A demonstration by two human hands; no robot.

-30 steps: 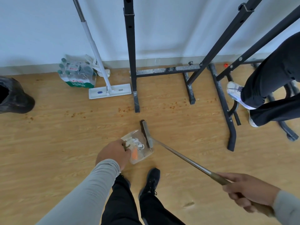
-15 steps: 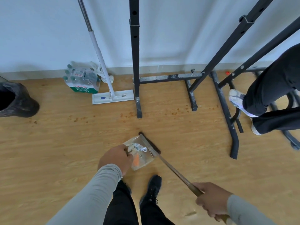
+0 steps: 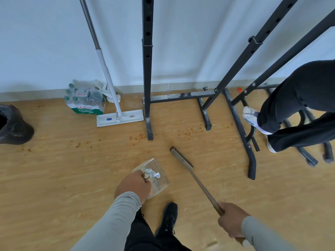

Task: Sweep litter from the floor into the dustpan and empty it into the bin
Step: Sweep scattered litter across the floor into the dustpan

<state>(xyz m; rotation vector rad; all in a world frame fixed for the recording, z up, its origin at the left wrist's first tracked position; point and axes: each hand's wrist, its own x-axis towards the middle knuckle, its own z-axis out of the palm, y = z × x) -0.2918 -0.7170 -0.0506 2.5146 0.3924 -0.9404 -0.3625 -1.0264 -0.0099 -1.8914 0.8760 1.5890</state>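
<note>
— Two hands at work, one tool apiece. His left hand [image 3: 133, 185] has its fingers curled round the near edge of the one clear dustpan [image 3: 159, 175], which is down at the floor just ahead of his black shoe [image 3: 168, 219].

— Anything in it?

— One crumpled white wad of litter [image 3: 151, 173], plus a bit of orange showing by his knuckles. I cannot tell whether that is a second piece or part of the pan.

— And the other hand?

— His right hand [image 3: 231, 221] is clamped round the near end of the single broom [image 3: 196, 180]. The handle slants away to the far left, and the dark head lies on the wooden floor [image 3: 54, 178] just to the right of the pan, not touching it.

— Where is the bin?

— One black-bagged bin [image 3: 13, 125] at the far left edge, well apart from the pan. Small orange-brown crumbs [image 3: 137, 137] are scattered over the boards between it and the rack; too many and too small to count.

— What else is along the wall?

— One flat white mop [image 3: 119, 119] leaning there, one shrink-wrapped pack of water bottles [image 3: 84, 102] beside it to the left, and a black metal rack [image 3: 147, 69] with three uprights in sight. At the right, a second person's two legs [image 3: 301, 109] in dark trousers, one pale shoe resting on the rack's base.
</note>
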